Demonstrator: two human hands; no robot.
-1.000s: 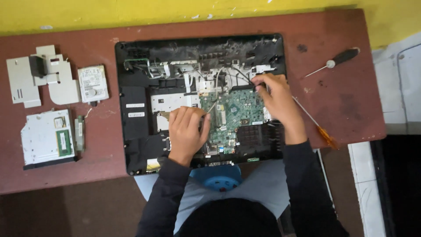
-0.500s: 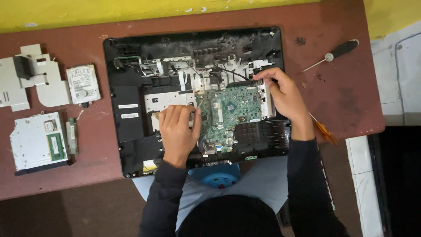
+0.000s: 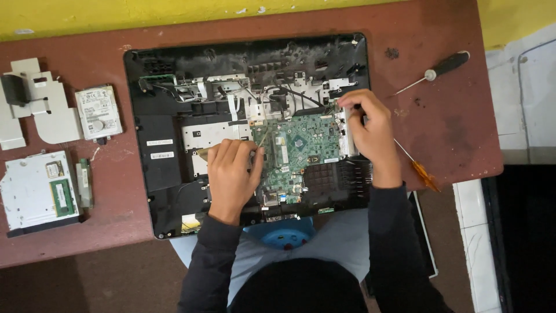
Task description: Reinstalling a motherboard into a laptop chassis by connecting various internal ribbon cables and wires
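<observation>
Here I look down on an opened laptop (image 3: pixel 174 174) lying on the red-brown desk (image 3: pixel 452 133), its green board (image 3: pixel 301 148) bared right of centre. My left hand (image 3: pixel 231 174) rests on the laptop just left of the board, fingers (image 3: pixel 240 152) curled over a thin stick-like tool (image 3: pixel 262 139) whose tip touches the board's left edge; the grip looks closed, though how tightly I cannot tell. My right hand (image 3: pixel 370 130) sits at the board's upper right corner, its fingers (image 3: pixel 350 104) pinched together on something small there; what it is I cannot make out.

Right of the laptop, a black-handled screwdriver (image 3: pixel 440 68) lies well apart on the desk, and an orange-handled one (image 3: pixel 418 168) lies just beside my right wrist. Left of the laptop lie a hard drive (image 3: pixel 98 113), a pale bracket (image 3: pixel 43 107), an optical drive (image 3: pixel 32 194) with a memory stick (image 3: pixel 61 197) on top, and a small card (image 3: pixel 84 182) beside it. Below the laptop's near edge a blue stool (image 3: pixel 281 237) shows between my arms.
</observation>
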